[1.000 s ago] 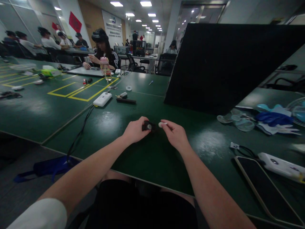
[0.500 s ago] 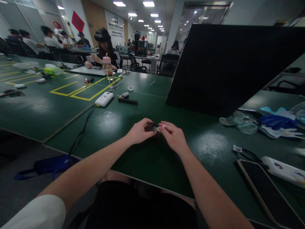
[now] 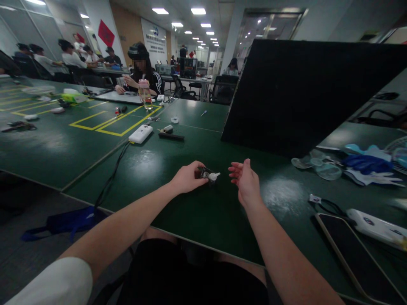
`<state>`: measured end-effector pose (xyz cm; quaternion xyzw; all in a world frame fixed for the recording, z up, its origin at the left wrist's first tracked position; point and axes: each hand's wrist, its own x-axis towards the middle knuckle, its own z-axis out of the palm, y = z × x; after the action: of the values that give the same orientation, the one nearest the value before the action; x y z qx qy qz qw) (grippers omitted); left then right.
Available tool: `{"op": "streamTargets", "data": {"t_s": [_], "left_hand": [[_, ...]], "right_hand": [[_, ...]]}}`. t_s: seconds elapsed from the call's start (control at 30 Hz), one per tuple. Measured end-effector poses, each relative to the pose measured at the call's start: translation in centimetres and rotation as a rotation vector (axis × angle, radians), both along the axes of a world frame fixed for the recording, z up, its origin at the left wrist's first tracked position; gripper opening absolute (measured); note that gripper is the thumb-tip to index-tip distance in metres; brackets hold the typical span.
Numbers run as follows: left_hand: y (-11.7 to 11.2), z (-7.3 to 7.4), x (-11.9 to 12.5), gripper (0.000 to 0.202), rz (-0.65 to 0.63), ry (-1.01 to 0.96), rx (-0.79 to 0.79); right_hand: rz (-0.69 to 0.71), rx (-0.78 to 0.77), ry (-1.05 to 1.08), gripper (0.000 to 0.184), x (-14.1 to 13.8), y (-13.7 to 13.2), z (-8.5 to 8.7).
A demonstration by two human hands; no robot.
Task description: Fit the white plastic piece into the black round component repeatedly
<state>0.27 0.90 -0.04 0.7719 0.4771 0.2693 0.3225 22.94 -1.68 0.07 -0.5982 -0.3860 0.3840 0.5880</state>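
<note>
My left hand is closed around a small dark mechanical part with a round metal piece on it. From the part's right side sticks out a small white piece with a narrow tip; its exact kind is too small to make out. The fingers of my left hand cover some of the dark part. To the right, apart from it, my right hand is raised, its fingers loosely curled and spread from the thumb, with nothing in it.
On the green table lie a dark bar, a white power bank with a cable, and a phone. A large black panel stands at the right. Gloves lie beyond. Opposite sits a person.
My right hand has let go of the white piece and moved right, opening. The white piece stays with the part in my left hand.
</note>
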Motion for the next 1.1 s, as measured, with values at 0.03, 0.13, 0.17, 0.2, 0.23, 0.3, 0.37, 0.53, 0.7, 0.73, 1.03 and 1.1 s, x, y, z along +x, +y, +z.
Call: {"op": "streamTargets", "data": {"t_s": [0.03, 0.13, 0.17, 0.2, 0.23, 0.3, 0.37, 0.53, 0.7, 0.73, 1.03, 1.1], "left_hand": [[0.0, 0.0, -0.2, 0.049, 0.001, 0.013, 0.017], [0.1, 0.1, -2.1, 0.047, 0.042, 0.05, 0.105], [0.3, 0.1, -3.2, 0.047, 0.074, 0.069, 0.153], [0.5, 0.2, -4.4, 0.046, 0.109, 0.092, 0.208], [0.8, 0.3, -5.8, 0.045, 0.143, 0.119, 0.264], [1.4, 0.6, -8.8, 0.045, 0.207, 0.183, 0.341], [2.1, 1.2, -11.7, 0.048, 0.271, 0.263, 0.336], [2.7, 3.3, -16.6, 0.047, 0.18, 0.635, 0.434], [2.7, 4.4, -18.5, 0.043, -0.017, 0.862, 0.63], [2.7, 4.3, -18.8, 0.042, -0.026, 0.871, 0.636], [6.0, -0.4, -19.2, 0.047, 0.759, 0.001, 0.232], [6.6, -1.3, -17.9, 0.045, 0.742, -0.159, 0.164]], "right_hand": [[0.009, -0.011, -0.005, 0.061, 0.0, 0.0, 0.1], [0.032, -0.036, -0.015, 0.059, 0.2, -0.2, 0.2], [0.035, -0.043, -0.017, 0.059, 0.3, -0.2, 0.2], [0.049, -0.054, -0.02, 0.058, 0.4, -0.1, 0.3], [0.066, -0.069, -0.021, 0.058, 0.4, -0.1, 0.3], [0.098, -0.096, -0.023, 0.057, 0.4, -0.1, 0.4], [0.122, -0.119, -0.023, 0.056, 0.2, 0.0, 0.6], [0.163, -0.176, -0.071, 0.051, -0.1, 0.0, 0.8], [0.199, -0.121, -0.1, 0.07, 0.1, -0.2, 0.4], [0.204, -0.098, -0.097, 0.073, 0.1, -0.3, 0.4], [0.206, -0.039, -0.096, 0.083, 0.4, -0.7, 0.5], [0.217, -0.046, -0.108, 0.082, 0.4, -0.7, 0.5]]}}
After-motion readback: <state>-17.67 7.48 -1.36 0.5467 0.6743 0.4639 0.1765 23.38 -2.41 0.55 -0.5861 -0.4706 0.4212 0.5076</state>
